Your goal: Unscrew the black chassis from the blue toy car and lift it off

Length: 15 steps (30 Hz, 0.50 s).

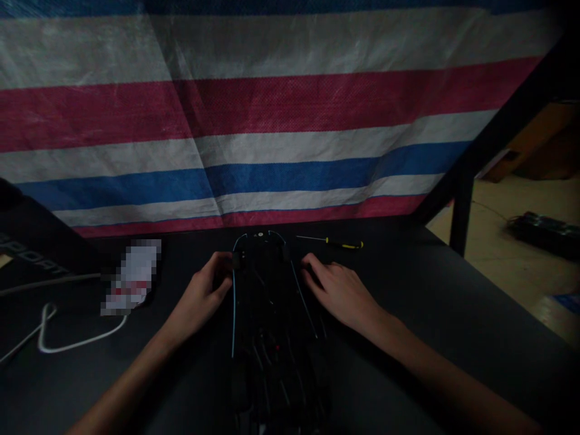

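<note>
A black device with thin blue wires [272, 314] lies on the dark table [408, 314] in front of me; it is hard to make out in the dim light. My left hand [206, 293] grips its left upper edge, fingers curled around a small black part. My right hand [338, 290] rests on its right upper edge, fingers bent and pressing on it. A small screwdriver with a yellow-and-black handle [338, 243] lies just beyond my right hand, untouched.
A striped red, white and blue tarp [272, 121] hangs behind the table. A white cable [67, 338] and a blurred white object [131, 278] lie at the left. A black frame post [462, 211] stands at the right, with floor beyond.
</note>
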Tool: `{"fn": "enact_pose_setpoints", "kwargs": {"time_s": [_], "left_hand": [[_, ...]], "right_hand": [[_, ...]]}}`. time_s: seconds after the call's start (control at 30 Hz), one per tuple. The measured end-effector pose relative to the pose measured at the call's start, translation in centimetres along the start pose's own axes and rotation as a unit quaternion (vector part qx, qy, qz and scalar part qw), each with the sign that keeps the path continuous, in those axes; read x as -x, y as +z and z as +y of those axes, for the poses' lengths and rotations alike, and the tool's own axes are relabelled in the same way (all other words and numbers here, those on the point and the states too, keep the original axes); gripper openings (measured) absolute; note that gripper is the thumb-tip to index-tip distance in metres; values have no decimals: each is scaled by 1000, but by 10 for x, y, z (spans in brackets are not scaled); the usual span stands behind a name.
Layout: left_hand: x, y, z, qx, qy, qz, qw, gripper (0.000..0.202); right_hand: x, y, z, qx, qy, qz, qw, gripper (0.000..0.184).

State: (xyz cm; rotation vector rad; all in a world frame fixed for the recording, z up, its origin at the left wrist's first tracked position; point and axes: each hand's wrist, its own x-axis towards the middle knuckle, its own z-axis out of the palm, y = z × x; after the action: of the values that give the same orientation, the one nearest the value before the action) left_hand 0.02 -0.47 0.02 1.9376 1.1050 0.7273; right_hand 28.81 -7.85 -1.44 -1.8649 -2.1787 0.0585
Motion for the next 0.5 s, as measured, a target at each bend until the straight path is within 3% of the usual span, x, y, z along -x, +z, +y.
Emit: {"fn": "enact_pose_setpoints", "kwargs": {"time_s": [0.5], "left_hand": [[0, 3, 1, -38, 3, 0, 999, 41]], "right_hand": [[2, 4, 6, -16, -6, -11, 1000, 30]]}}
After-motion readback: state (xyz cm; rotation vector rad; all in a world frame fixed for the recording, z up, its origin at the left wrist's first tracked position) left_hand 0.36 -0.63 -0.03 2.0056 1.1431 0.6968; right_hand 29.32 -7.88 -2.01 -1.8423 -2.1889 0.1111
